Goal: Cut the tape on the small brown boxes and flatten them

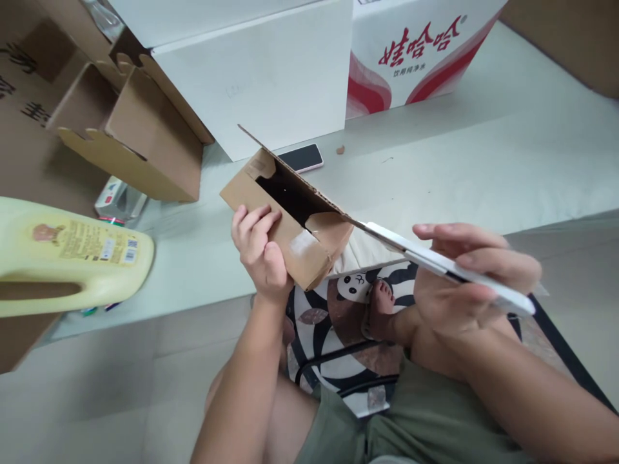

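Note:
My left hand (258, 251) grips a small brown cardboard box (294, 241) from its near side, fingers over the edge. The box is tilted, with its top open and its lid flap (290, 171) raised; the inside is dark. My right hand (464, 277) is closed on a slim white object (503, 298), seen nearly edge-on, with a dark strip along its side. I cannot tell its kind. Its far end lies against or just beside the tip of the box's flap.
On the pale-covered table (483, 161) lie a phone-like dark slab (305, 158) and a yellow jug (120, 258). Open brown cartons (155, 135) stand at left, a white box (261, 84) and a red-and-white carton (416, 58) behind. A panda-print mat (314, 328) is below.

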The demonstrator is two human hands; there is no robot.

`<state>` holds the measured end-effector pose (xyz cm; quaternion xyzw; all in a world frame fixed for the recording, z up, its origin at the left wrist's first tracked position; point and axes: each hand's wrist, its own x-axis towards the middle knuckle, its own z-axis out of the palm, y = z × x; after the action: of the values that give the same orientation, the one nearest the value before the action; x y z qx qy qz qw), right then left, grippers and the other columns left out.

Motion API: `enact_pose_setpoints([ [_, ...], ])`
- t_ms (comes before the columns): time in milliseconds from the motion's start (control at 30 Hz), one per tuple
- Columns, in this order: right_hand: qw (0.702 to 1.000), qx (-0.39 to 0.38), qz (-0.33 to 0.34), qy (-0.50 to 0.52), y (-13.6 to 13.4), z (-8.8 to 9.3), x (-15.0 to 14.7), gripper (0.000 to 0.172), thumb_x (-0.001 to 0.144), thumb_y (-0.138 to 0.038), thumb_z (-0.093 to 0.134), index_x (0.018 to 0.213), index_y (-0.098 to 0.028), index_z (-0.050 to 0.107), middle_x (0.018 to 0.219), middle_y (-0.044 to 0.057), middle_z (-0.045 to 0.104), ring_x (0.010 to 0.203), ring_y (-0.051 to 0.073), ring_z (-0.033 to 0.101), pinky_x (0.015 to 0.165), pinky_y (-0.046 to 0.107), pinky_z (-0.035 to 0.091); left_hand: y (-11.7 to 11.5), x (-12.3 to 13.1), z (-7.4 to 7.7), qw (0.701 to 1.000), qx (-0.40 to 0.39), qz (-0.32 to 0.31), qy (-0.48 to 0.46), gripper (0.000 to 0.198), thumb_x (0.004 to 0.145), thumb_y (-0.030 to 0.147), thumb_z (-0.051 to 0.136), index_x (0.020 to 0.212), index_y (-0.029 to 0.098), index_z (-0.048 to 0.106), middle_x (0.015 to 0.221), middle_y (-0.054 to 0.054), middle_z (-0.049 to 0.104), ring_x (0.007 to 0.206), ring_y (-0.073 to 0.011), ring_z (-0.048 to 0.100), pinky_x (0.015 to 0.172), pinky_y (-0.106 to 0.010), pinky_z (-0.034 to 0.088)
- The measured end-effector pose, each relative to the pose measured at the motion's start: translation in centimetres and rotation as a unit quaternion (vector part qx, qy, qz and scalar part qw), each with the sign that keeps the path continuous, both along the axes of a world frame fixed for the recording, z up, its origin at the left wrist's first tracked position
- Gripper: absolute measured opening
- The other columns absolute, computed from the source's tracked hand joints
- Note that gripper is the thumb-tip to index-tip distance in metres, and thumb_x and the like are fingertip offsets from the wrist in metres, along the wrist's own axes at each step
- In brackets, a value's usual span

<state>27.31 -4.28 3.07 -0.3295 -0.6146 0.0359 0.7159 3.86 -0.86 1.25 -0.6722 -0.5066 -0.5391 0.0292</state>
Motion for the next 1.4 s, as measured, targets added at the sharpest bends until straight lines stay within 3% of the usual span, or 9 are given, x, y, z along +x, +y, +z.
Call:
enact_pose_setpoints([
  [167,0.996,0.007,-0.060,0.067,1.7,0.8,-0.1,0.028,0.102,-0.055,0.045,0.096,-0.031,0.058,0.081,0.003,0.053,0.062,0.018,0.057,0.041,0.029,0.047,0.0,-0.2,-0.1,1.000,0.000,-0.003,0.009,0.048,0.101,0.041,0.030,0.119,0.020,0.071,0.124,-0.011,0.070,0.136,-0.0321,0.054,0.125,-0.054,0.032],
  [367,0.995,-0.101,-0.023,-0.014,1.8,-0.8,1.2,0.014,0.103,-0.040,0.051,0.106,-0.029,0.060,0.104,0.007,0.063,0.098,0.024,0.069,0.066,0.036,0.060,0.0,-0.8,-0.1,1.000,0.007,-0.003,0.016,0.051,0.102,0.046,0.030,0.115,0.021,0.072,0.120,-0.011,0.071,0.133,-0.0324,0.057,0.124,-0.054,0.035],
  [467,0.960,-0.220,-0.032,-0.169,2.3,-2.0,1.1,0.010,0.101,-0.028,0.053,0.099,-0.026,0.063,0.122,0.011,0.066,0.113,0.026,0.068,0.088,0.045,0.060,0.1,-0.9,-0.2,1.000,0.013,-0.011,0.007,0.048,0.101,0.044,0.032,0.115,0.021,0.072,0.121,-0.011,0.071,0.133,-0.0324,0.058,0.123,-0.054,0.035],
  [700,0.877,-0.390,-0.035,-0.278,4.1,-4.5,-0.1,0.023,0.089,-0.014,0.048,0.102,-0.024,0.063,0.149,0.014,0.056,0.106,0.026,0.069,0.072,0.039,0.056,0.0,-1.3,-0.2,1.000,0.003,-0.010,0.012,0.050,0.101,0.047,0.031,0.116,0.022,0.071,0.121,-0.010,0.071,0.134,-0.0329,0.056,0.124,-0.056,0.034],
  [867,0.842,-0.436,-0.028,-0.316,5.5,-5.2,-0.4,0.027,0.090,-0.021,0.049,0.111,-0.019,0.064,0.155,0.021,0.050,0.115,0.032,0.068,0.087,0.048,0.058,-0.2,-1.8,-0.5,1.000,-0.014,0.003,0.011,0.054,0.101,0.053,0.029,0.114,0.023,0.071,0.122,-0.011,0.069,0.136,-0.0344,0.054,0.124,-0.056,0.033],
  [1033,0.802,-0.476,-0.101,-0.347,6.0,-5.6,-0.7,0.040,0.090,-0.031,0.057,0.124,-0.013,0.066,0.162,0.026,0.040,0.152,0.051,0.033,0.117,0.071,0.034,-0.2,-1.8,-0.7,1.000,-0.015,0.007,0.007,0.056,0.101,0.054,0.027,0.115,0.023,0.071,0.122,-0.011,0.068,0.137,-0.0346,0.053,0.124,-0.056,0.033],
  [1133,0.800,-0.473,-0.133,-0.346,5.4,-5.3,-1.1,0.039,0.091,-0.037,0.059,0.124,-0.018,0.069,0.164,0.020,0.041,0.158,0.054,0.019,0.120,0.078,0.020,-0.2,-1.9,-1.1,1.000,-0.015,0.000,0.002,0.054,0.101,0.053,0.028,0.116,0.023,0.071,0.122,-0.011,0.067,0.138,-0.0338,0.051,0.125,-0.056,0.033],
  [1300,0.811,-0.461,-0.074,-0.354,4.6,-4.9,-1.8,0.038,0.099,-0.040,0.048,0.110,-0.019,0.077,0.154,0.016,0.055,0.158,0.047,0.026,0.122,0.075,0.022,-0.5,-3.5,-2.9,0.996,0.050,-0.012,-0.079,0.043,0.100,0.048,0.034,0.119,0.029,0.068,0.127,-0.008,0.064,0.140,-0.0302,0.049,0.125,-0.053,0.032],
  [1400,0.820,-0.454,0.002,-0.348,4.5,-5.0,-2.0,0.046,0.103,-0.042,0.038,0.107,-0.020,0.079,0.150,0.014,0.061,0.157,0.045,0.030,0.122,0.073,0.027,-0.6,-5.0,-3.5,0.997,0.003,-0.002,-0.080,0.045,0.097,0.055,0.039,0.122,0.028,0.065,0.134,-0.009,0.064,0.141,-0.0309,0.050,0.124,-0.052,0.036],
])
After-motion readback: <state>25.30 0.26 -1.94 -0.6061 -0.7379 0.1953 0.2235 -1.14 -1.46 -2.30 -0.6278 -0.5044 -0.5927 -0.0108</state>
